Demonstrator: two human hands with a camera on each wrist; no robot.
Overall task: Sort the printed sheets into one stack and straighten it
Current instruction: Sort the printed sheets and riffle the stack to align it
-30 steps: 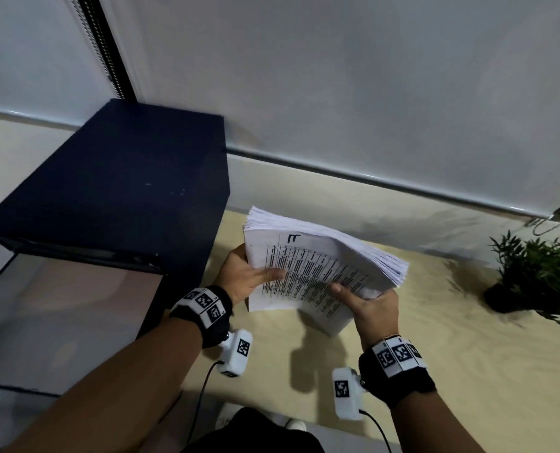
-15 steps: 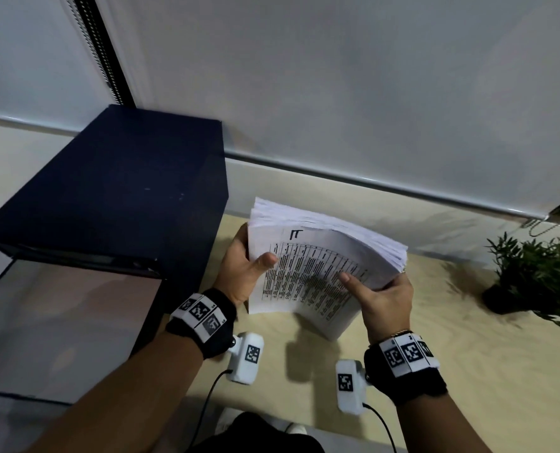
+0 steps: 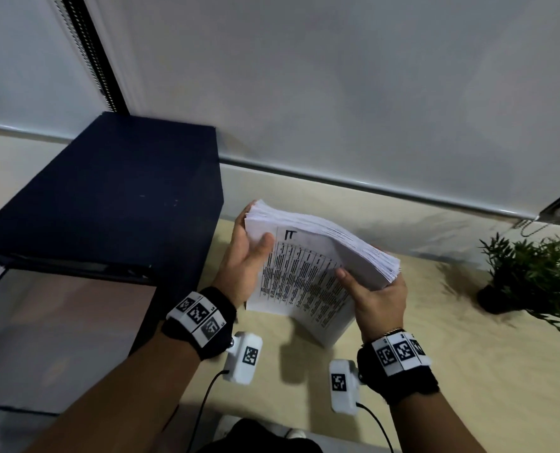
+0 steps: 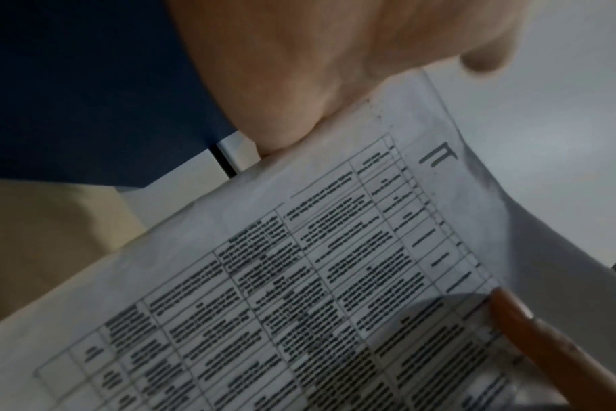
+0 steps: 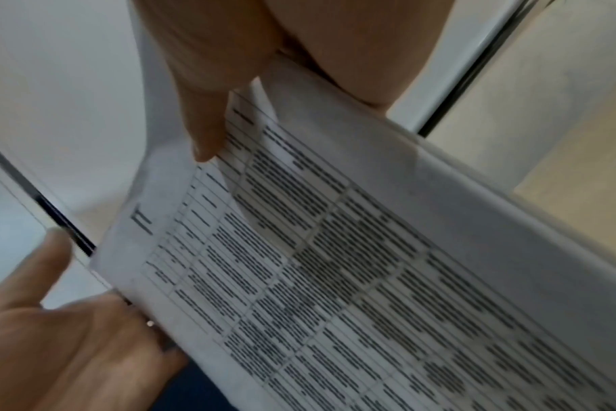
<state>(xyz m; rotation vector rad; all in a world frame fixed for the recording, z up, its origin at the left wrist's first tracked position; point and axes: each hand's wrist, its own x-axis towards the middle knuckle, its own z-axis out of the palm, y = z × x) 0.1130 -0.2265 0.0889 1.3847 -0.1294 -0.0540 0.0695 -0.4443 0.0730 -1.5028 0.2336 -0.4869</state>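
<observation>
Head view: pale wall [image 3: 337, 86] is filling the top of frame, with a light wooden tabletop [image 3: 468, 371] running below it. Dark blue box [image 3: 108, 204] is sitting at the left end of the tabletop, against the wall. Small potted plant [image 3: 530, 282] is standing at the right, well apart from the hands.

Stack of printed sheets [image 3: 308, 282] is being held up off the tabletop between both hands, just right of the box, tilted, printed table facing the camera. It's bowing: top edge is curving over toward the right, and the sheet edges there are fanning out unevenly, not flush.

Left hand [image 3: 246, 259] is grasping the stack's left edge, thumb lying on the front sheet near the top corner, fingers going behind the paper. Right hand [image 3: 375, 302] is grasping the right edge lower down, thumb pressing on the front sheet, fingers wrapping under and behind the thick fanned side.

Left wrist view: stack [image 4: 334, 278] is running diagonally, the left hand [image 4: 317, 69] touching its upper edge, image blurry.

Right wrist view: thumb is pressing on the front sheet, which is peeling slightly off the ones under it; left hand [image 5: 64, 333] is showing at the far edge of the stack [image 5: 352, 278].

Wrist cameras and tag bands are sitting on both wrists.
</observation>
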